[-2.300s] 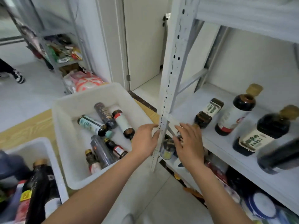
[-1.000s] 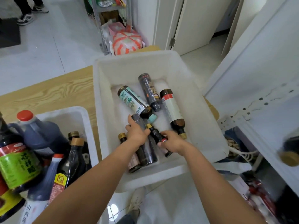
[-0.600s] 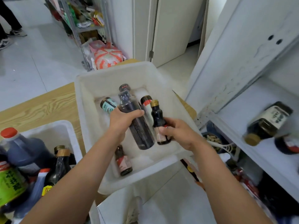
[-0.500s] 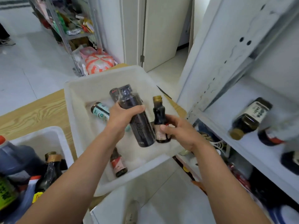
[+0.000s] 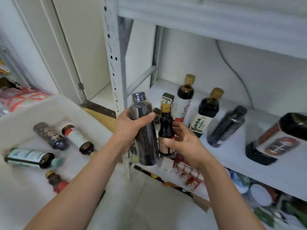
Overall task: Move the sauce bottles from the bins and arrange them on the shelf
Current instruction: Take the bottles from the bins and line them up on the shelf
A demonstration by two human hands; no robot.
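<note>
Head view.

- Left hand (image 5: 131, 125): fingers and thumb wrapped round the upper half of a tall dark bottle (image 5: 146, 138), held upright in the air in front of the shelf post (image 5: 114, 63).
- Right hand (image 5: 184, 141): fingers curled round a small gold-capped bottle (image 5: 166, 128), upright, its side touching the tall dark bottle.
- Both held bottles: outside the bin, at the front left corner of the shelf (image 5: 232, 156), not set down.
- Bin (image 5: 54, 105), white, lower left: four bottles lying down, namely a dark wrapped one (image 5: 48, 136), a white-label one (image 5: 76, 140) just beside it, a teal-label one (image 5: 29, 158), and a small red-label one (image 5: 56, 180) nearest the camera.
- Shelf contents: two gold-capped bottles (image 5: 185, 97) (image 5: 206, 113) standing near the back; a black wrapped bottle (image 5: 226, 127) to their right; a large dark bottle (image 5: 274, 140) at the right edge, blurred.
- Level below: red packets (image 5: 187, 173), indistinct.
</note>
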